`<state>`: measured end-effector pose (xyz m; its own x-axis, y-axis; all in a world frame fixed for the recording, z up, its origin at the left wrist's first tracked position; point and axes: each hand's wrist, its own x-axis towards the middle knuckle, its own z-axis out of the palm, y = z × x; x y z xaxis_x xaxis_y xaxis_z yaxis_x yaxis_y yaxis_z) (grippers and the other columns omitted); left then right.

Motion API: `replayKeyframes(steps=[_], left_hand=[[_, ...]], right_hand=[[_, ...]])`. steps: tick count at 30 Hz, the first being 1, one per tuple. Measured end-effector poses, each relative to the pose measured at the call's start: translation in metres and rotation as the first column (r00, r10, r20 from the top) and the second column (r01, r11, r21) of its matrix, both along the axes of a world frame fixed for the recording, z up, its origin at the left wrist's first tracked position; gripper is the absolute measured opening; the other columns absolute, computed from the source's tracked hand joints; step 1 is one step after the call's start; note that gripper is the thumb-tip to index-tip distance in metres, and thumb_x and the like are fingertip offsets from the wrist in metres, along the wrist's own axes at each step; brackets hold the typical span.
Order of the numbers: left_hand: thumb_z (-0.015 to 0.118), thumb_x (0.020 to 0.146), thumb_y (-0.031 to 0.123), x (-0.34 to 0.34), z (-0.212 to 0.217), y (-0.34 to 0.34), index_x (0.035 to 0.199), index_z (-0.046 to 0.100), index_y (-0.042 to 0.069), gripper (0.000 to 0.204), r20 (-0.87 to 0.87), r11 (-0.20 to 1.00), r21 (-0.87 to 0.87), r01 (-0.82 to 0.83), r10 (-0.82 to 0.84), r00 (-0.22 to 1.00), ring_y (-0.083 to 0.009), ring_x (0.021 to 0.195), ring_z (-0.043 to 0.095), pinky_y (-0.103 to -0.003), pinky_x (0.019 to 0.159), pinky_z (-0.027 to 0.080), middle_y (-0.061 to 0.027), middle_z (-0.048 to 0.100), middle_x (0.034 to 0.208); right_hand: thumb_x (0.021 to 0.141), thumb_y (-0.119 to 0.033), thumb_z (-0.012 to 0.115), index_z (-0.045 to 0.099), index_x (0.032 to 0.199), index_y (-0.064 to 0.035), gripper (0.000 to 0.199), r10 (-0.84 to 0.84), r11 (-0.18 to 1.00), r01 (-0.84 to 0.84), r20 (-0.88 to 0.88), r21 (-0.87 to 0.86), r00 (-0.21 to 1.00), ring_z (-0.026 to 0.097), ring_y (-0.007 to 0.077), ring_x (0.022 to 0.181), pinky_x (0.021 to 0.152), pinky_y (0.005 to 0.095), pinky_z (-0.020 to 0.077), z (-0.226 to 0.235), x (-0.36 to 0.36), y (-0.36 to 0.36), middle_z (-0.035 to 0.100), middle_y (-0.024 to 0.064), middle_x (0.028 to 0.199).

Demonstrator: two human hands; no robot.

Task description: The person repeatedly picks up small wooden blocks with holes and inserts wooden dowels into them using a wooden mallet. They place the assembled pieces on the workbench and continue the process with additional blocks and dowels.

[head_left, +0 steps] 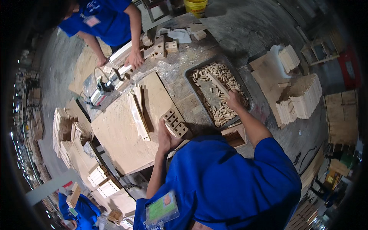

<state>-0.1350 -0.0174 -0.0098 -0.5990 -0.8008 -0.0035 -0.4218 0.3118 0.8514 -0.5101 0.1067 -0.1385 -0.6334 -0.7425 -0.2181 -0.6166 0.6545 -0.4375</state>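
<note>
My left hand [166,138] is closed around a pale wooden block [175,123] with several dark round holes in its end, perhaps a bundle of pieces. It holds the block tilted over the right edge of a light plywood board [111,132]. My right hand [234,100] reaches into a dark shallow tray [190,85] and grips one end of a narrow wooden strip [218,83]. Short wooden dowels [224,115] lie loose around that strip, covering much of the tray.
Long thin strips [138,111] lie on the board. Across the table, a co-worker's hand [135,59] presses on wood pieces near a clamp-like tool [101,90]. An open wooden box [234,137] stands by the tray. Wood stacks [306,96] sit at right, with a yellow bucket [196,7] behind.
</note>
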Motion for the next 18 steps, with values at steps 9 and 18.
replayKeyframes(steps=[9,18], left_hand=[[0.097,0.069,0.031,-0.007,0.001,0.000,0.141,0.051,0.002,0.091,-0.108,0.999,-0.005,-0.033,0.033,0.994,-0.0373,0.118,0.059,-0.046,0.103,0.049,-0.0194,0.059,0.125],[0.098,0.070,0.031,-0.004,0.007,-0.006,0.145,0.049,0.001,0.094,-0.140,0.998,-0.062,-0.001,-0.008,0.990,-0.0327,0.118,0.061,-0.043,0.103,0.051,-0.0163,0.059,0.127]], right_hand=[[0.092,-0.019,0.081,0.067,0.110,0.0040,0.032,-0.093,0.994,0.088,-0.073,-0.064,0.993,0.064,0.0463,0.109,0.096,0.0525,0.0526,-0.009,0.027,-0.008,0.062,0.0257,0.113],[0.104,-0.020,0.070,0.065,0.125,0.0005,0.029,-0.186,0.975,0.208,0.226,-0.076,0.956,0.072,0.0261,0.085,0.075,0.0408,0.0604,0.023,0.029,-0.015,0.071,0.0148,0.102]])
